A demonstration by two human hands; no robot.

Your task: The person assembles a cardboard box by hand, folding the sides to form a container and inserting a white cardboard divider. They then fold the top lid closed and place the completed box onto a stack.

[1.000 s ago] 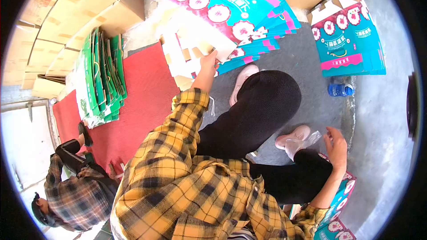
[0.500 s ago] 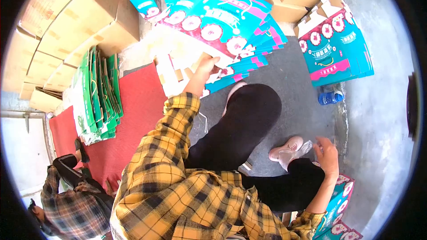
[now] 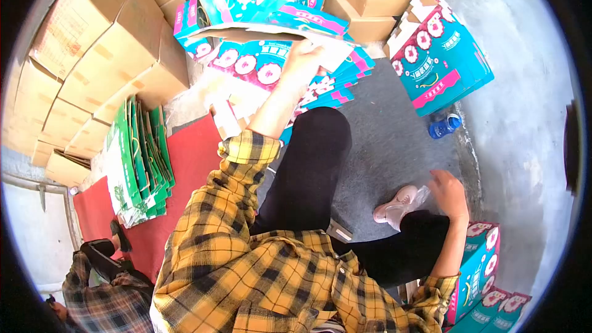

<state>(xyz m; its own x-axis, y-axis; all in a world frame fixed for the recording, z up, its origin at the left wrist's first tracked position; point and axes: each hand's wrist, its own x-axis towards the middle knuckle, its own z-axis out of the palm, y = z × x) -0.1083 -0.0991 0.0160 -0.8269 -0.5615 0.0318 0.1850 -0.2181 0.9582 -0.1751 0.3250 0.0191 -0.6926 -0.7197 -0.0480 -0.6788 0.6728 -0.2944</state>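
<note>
My left hand (image 3: pixel 302 60) grips the near edge of a flat teal-and-pink carton (image 3: pixel 265 28), which is lifted and tilted above a fanned stack of similar printed cartons (image 3: pixel 250 66). Its fingers are mostly hidden behind the carton. At the right, my right hand (image 3: pixel 448 194) hangs over my bent knee with its fingers apart and nothing in them. Near it are a pink shoe (image 3: pixel 394 205) and a crumpled clear plastic piece (image 3: pixel 419 198).
Brown boxes (image 3: pixel 92 55) are piled at the left, beside folded green cartons (image 3: pixel 137 166) on a red mat (image 3: pixel 192 154). Teal cartons (image 3: pixel 441 55) lean by the right wall near a blue bottle (image 3: pixel 445 126). Another person (image 3: pixel 108 296) sits at lower left.
My left hand has moved up and away, raising a carton from the stack. My right hand has barely moved. The view has shifted slightly, and my left-side knee has moved left.
</note>
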